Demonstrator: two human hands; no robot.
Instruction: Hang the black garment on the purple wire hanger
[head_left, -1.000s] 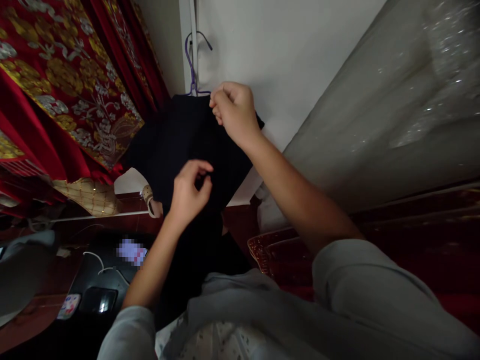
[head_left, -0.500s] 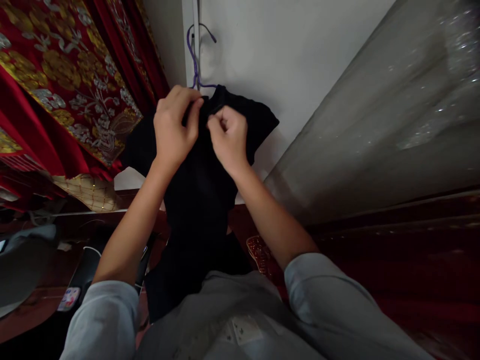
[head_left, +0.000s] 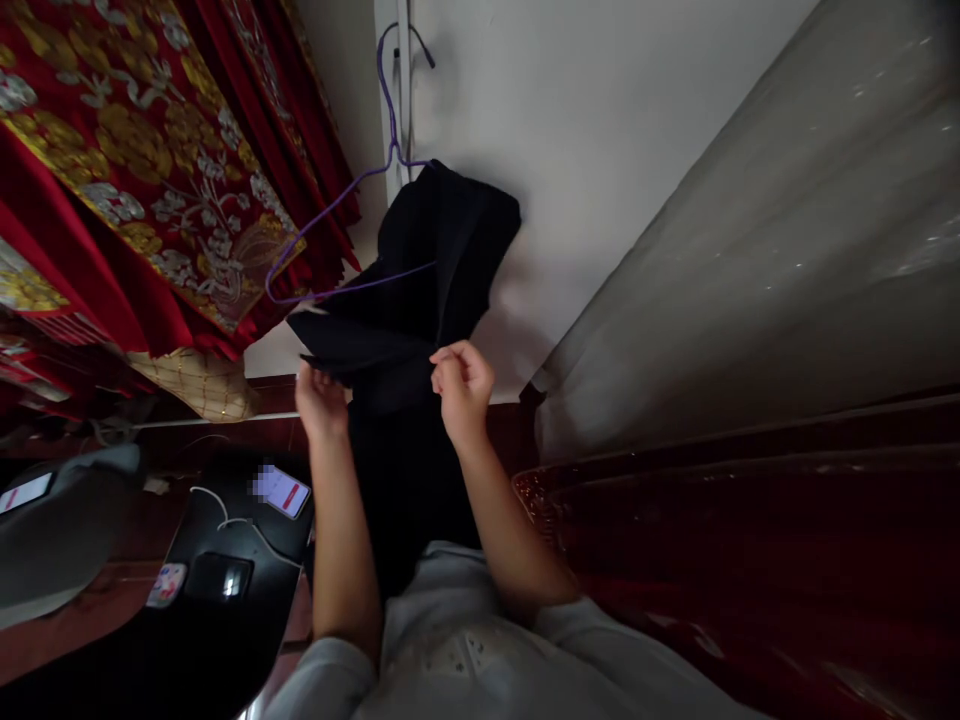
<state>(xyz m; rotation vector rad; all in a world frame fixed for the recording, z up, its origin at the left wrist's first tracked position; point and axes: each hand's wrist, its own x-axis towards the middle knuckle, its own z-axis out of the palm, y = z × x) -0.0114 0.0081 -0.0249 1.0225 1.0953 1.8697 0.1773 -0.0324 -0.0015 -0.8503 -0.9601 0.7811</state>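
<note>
A black garment (head_left: pixel 480 235) hangs by its right shoulder from a purple wire hanger (head_left: pixel 394 147), its front spread apart. The hanger's left arm and part of its bottom bar are bare. My left hand (head_left: pixel 324 402) is closed on the garment's left side, low and below the hanger's left corner; its fingertips are partly behind the cloth. With thumb and fingers, my right hand (head_left: pixel 463 388) pinches the garment's front edge near the middle. The lower part of the garment falls in dark folds between my forearms.
Red embroidered cloth (head_left: pixel 142 150) hangs at the left. A phone (head_left: pixel 285 492), a cable (head_left: pixel 251 522) and a dark flat object (head_left: pixel 219 578) lie on a black surface. Plastic sheeting (head_left: pixel 712 270) slopes along the right, beside the white wall (head_left: pixel 600 120).
Both hands have moved down from the collar, drawing the front apart. The garment's left shoulder has come off the hanger, baring its left arm. The phone on the black surface now shows.
</note>
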